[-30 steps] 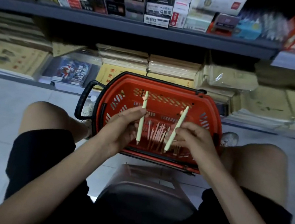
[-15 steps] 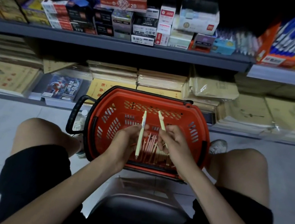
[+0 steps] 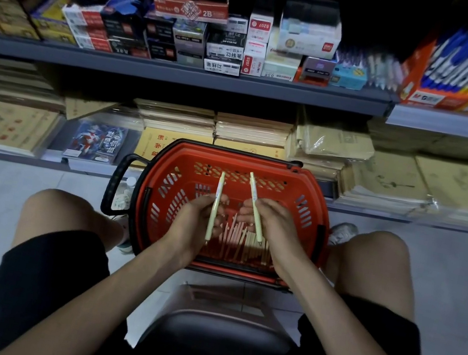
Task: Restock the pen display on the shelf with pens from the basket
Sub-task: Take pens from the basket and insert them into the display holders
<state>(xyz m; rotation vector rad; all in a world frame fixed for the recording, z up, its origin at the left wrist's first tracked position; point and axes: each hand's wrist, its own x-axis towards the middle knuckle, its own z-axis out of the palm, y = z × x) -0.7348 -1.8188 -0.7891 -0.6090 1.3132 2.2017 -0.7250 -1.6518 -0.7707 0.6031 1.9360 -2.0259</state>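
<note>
Status: early in the restock. I'm sitting on a stool [image 3: 220, 327] facing the shelf [image 3: 182, 74], with the red basket [image 3: 311, 196] on the floor between my knees.

My left hand [image 3: 192, 223] pinches one pale green pen [image 3: 216, 202], roughly upright. My right hand [image 3: 275, 230] grips a second pen [image 3: 254, 204] of the same kind, tilted, with its top end leaning toward the first. Both hands are over the basket, close together but not touching. So two pens are picked and none delivered, as far as I can see.

In the basket there's a loose layer of pens [image 3: 242, 242] on the bottom, pinkish and pale mixed, too many to count. That's most of the job.

The target is on the upper shelf. A row of pale pens [image 3: 382, 72] stands right of the small boxes [image 3: 225, 48], and an orange display box [image 3: 426, 96] of blue pens sits further right. The pale row looks like the better match for what I'm holding, but that's a guess. I can't tell how full either one is.

Next I'd likely reach up and forward with both pens, then repeat for the rest. The shelf is well above the basket, so it's an awkward reach while seated.
</note>
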